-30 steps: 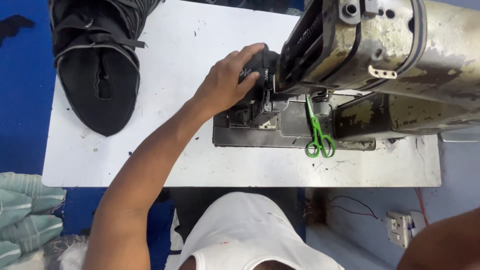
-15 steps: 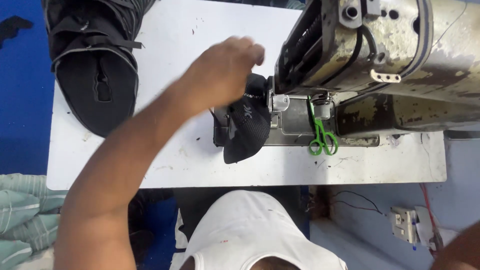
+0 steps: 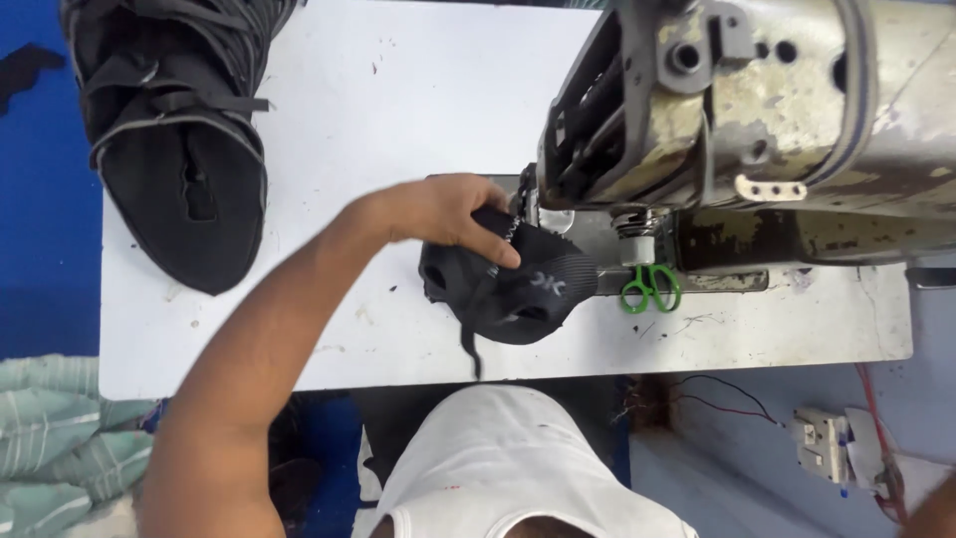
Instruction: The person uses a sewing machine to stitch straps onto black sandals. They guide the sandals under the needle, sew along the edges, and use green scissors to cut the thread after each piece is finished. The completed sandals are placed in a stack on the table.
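Head view: the left hand (image 3: pixel 443 217) reached across the white tabletop (image 3: pixel 398 110) and closed its fingers on the upper left edge of a black shoe upper (image 3: pixel 513 284). That piece lay on the tabletop just in front of the sewing machine (image 3: pixel 737 130), its long axis running roughly left to right, the rounded end with the white mark pointing right toward the machine's needle area and touching the metal bed there. A thin black strap hung from it down toward the tabletop's near edge. The piece sat under and to the right of the hand, the fingertips overlapping its top. Green-handled scissors (image 3: pixel 649 289) lay just right of the piece, beside the machine's base. A stack of black shoe uppers (image 3: pixel 179 149) rested at the tabletop's far left corner, well apart from the hand. The right hand was out of sight. Striped green cloth (image 3: pixel 50 438) lay lower left, off the tabletop.
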